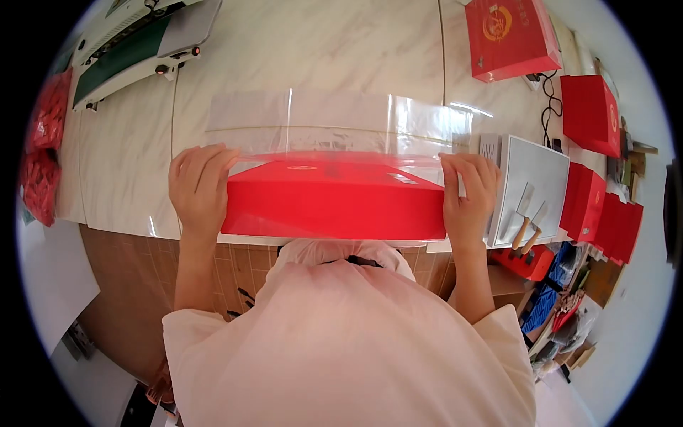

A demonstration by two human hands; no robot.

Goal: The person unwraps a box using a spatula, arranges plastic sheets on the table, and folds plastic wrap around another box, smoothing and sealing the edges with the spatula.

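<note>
A large red box [334,210] stands at the table's front edge, directly before my body, with a small gold mark and a white label on its upper face. Clear plastic film [341,117] spreads over the table behind the box and comes up along its far side. At the box's left end, my left hand [199,185] is closed, thumb and fingers pinching the film's edge. My right hand [473,185] pinches the same film at the right end. Between both hands the film's edge runs nearly straight above the box.
To the right sits a white board-like machine [533,185] with two wooden-handled blades [526,220] on it. More red boxes [590,114] line the right side, near a black cable [549,107]. A green-belted machine [128,64] occupies the far left, beside red bags [46,156].
</note>
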